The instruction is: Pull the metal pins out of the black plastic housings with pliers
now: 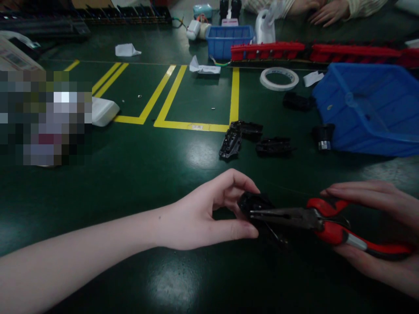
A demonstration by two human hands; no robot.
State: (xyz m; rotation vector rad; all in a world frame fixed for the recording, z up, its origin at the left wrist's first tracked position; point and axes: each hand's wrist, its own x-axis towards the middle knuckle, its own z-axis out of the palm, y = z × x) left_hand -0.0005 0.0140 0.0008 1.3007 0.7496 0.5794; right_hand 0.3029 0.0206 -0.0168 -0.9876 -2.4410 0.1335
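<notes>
My left hand (209,213) reaches in from the left, thumb and fingers closed around a small black plastic part (257,203). From the right, my right hand (382,226) grips red-and-black long-nose pliers (330,222) by the handles. The jaws of the pliers lie at the near side of the black part; whether they clamp anything I cannot tell. A thin, shiny piece (276,233) sticks out below the jaws, partly lost in shadow. Beyond my left hand lie similar black plastic parts (231,141) on the green tabletop (137,187).
At the right stands a large blue bin (369,109), with a black cylindrical piece (324,136) beside it. A tape roll (279,79), a small blue basket (229,39) and red strips (266,51) lie farther back. Another person's hands (327,11) rest at the far side.
</notes>
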